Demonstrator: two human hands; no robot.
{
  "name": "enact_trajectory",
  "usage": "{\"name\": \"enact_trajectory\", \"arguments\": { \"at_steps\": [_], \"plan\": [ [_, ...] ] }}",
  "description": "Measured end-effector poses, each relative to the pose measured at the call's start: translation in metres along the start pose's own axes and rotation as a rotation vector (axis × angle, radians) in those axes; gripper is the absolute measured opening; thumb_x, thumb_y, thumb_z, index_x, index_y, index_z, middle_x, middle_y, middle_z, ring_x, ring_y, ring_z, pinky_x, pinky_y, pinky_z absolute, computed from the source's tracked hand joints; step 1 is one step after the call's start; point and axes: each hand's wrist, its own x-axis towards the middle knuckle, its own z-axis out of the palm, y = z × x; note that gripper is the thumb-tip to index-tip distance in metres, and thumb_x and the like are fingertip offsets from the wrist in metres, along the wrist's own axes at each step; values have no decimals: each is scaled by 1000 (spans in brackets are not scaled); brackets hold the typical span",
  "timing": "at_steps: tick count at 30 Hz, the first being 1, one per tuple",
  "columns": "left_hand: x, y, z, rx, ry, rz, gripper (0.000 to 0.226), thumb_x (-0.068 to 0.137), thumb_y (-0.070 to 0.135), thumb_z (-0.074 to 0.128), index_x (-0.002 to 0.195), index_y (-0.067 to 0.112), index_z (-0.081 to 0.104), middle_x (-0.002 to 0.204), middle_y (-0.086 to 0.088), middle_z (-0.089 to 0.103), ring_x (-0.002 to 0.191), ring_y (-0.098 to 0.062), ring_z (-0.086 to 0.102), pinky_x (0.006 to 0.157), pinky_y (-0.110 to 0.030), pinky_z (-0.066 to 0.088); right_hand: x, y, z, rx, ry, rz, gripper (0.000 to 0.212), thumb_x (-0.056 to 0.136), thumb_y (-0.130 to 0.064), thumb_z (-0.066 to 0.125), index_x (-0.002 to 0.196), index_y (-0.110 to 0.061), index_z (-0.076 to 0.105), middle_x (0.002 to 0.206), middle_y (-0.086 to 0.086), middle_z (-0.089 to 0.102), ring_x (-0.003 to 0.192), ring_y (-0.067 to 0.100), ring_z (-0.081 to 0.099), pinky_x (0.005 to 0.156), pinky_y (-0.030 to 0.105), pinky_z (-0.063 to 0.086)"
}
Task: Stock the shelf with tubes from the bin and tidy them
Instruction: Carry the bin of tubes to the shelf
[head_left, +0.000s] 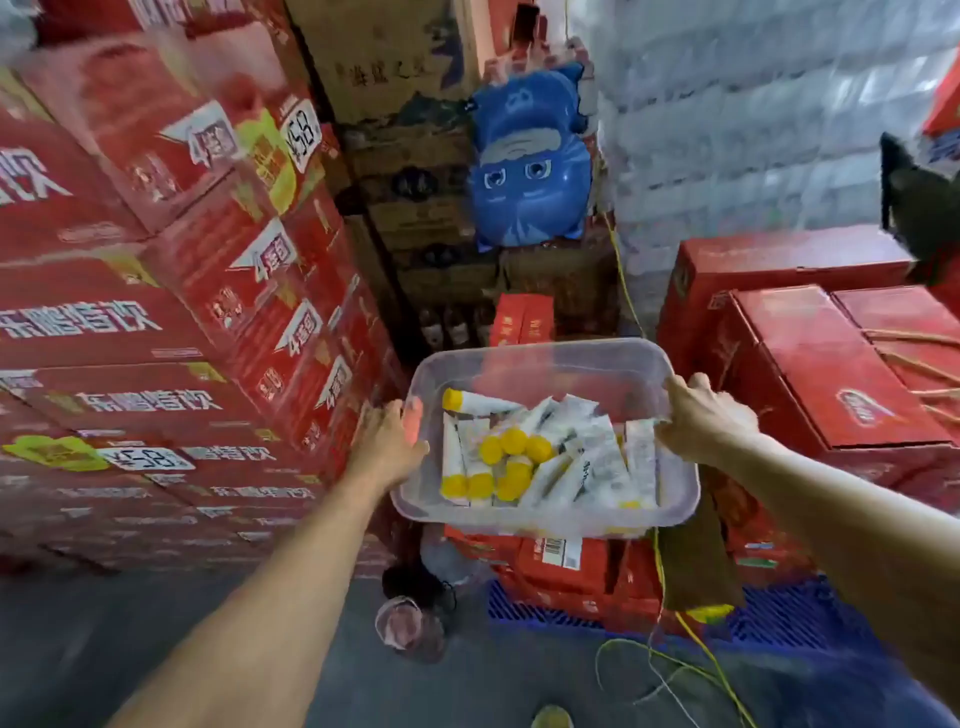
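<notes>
A person's left hand (389, 441) and right hand (701, 421) curl over opposite rims of a clear plastic bin (545, 349), apparently to keep it level. White yellow-capped tubes (587, 457) lie jumbled inside, among stacked red cartons (171, 291).

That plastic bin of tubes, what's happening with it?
A person holds the clear bin at both ends, the left grip on its left wall, the right grip curled over its right rim. White tubes with yellow caps lie jumbled inside. Stacked red cartons stand around; no shelf shows, so none looks stocked yet.
</notes>
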Motion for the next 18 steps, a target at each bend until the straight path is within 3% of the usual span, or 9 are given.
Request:
{"name": "enact_trajectory", "arguments": {
  "at_steps": [5,7,9,11,13,15,16,18],
  "plan": [
    [59,-12,24,-60,-63,-137,73,97,33,47,154,6,9,161,-18,9,147,-35,17,118,-46,22,32,5,19,98,-64,230,55,87,-29,61,131,-11,34,132,15,41,118,43,52,88,44,43],
    [83,-19,36,-224,-55,-268,84,92,33,55,154,9,5,160,-18,17,143,-37,29,114,-48,30,42,10,25,194,-105,319,57,87,-31,60,130,-8,32,131,18,46,118,42,54,91,45,44],
    [99,-25,43,-401,-25,-394,87,85,31,66,153,6,17,152,-19,35,134,-37,42,108,-46,39,50,15,29,335,-131,389,58,83,-30,62,129,-7,37,121,17,57,108,39,60,90,45,50],
    [105,-29,44,-514,-36,-482,76,82,27,73,143,-1,36,137,-20,51,121,-37,55,93,-44,51,57,18,33,519,-134,416,48,78,-26,64,119,-4,51,104,16,65,90,35,67,79,43,57],
    [109,-36,44,-566,-93,-541,60,79,22,78,127,-3,52,120,-22,61,102,-36,63,58,-40,59,61,16,35,636,-117,439,30,79,-21,63,102,-2,61,91,16,68,76,32,69,68,38,59],
    [113,-38,42,-584,-143,-534,41,79,17,78,111,-2,61,106,-22,64,89,-33,63,32,-28,49,61,13,38,687,-113,482,25,80,-19,62,97,-2,62,91,18,68,77,32,69,63,35,57],
    [114,-37,41,-586,-154,-527,35,80,16,77,107,-2,62,102,-21,64,86,-33,62,29,-26,45,60,11,39,697,-111,508,25,79,-18,63,98,-1,61,93,18,68,79,33,68,63,35,56],
    [112,-30,40,-583,-158,-511,36,84,16,74,110,-5,60,96,-20,60,84,-33,58,42,-33,52,59,8,39,715,-119,539,27,80,-16,63,102,-1,59,93,17,65,83,34,67,64,36,55]
  ]
}}
